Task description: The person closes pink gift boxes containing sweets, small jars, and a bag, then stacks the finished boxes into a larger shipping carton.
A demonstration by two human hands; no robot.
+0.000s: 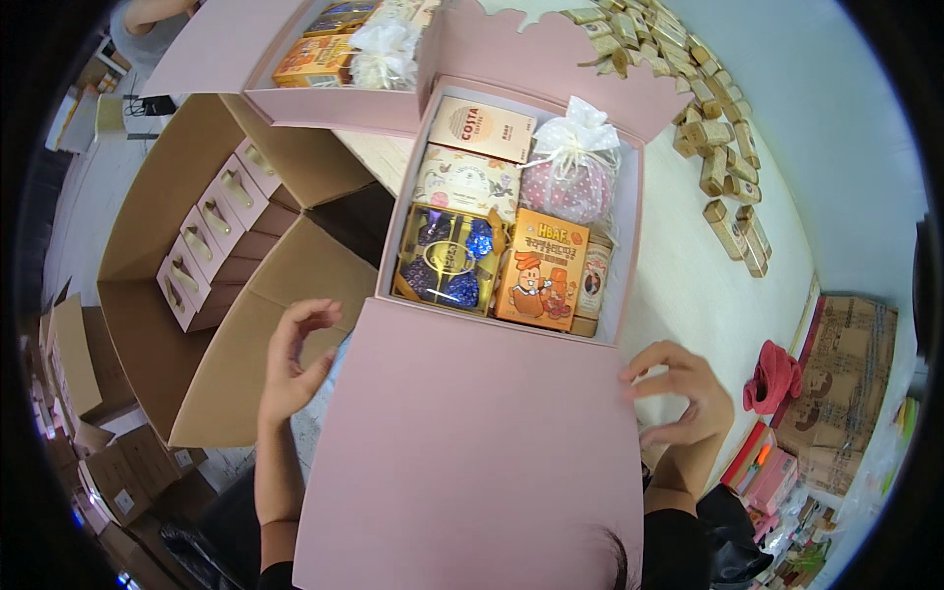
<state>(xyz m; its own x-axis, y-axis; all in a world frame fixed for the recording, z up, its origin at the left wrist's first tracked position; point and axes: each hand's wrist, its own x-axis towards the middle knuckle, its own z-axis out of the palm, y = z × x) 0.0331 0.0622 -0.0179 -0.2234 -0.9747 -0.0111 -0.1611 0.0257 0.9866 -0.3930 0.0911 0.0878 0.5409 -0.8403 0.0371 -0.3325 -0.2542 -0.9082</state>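
Note:
A pink gift box (631, 199) lies open before me, its broad lid (483, 450) folded towards my body. Packed inside are a Costa coffee box (476, 127), a floral-patterned box (468, 181), a gold-trimmed box of blue-wrapped pieces (446, 258), an orange HBAF box (542, 269), a small tin or bottle (591, 280) and a dotted white drawstring pouch (571, 166). Left of the lid, my left hand (291, 365) is empty, fingers curled and apart. My right hand (686, 394) has spread fingers beside the lid's right edge; whether a fingertip touches it is unclear.
Another filled pink box (339, 107) stands open at the far side. On the left, a cardboard carton (254, 369) holds several pink boxes (236, 184) with ribbon pulls. Small wrapped blocks (712, 133) and a red cloth (772, 376) lie right. A person's arm (151, 15) shows upper left.

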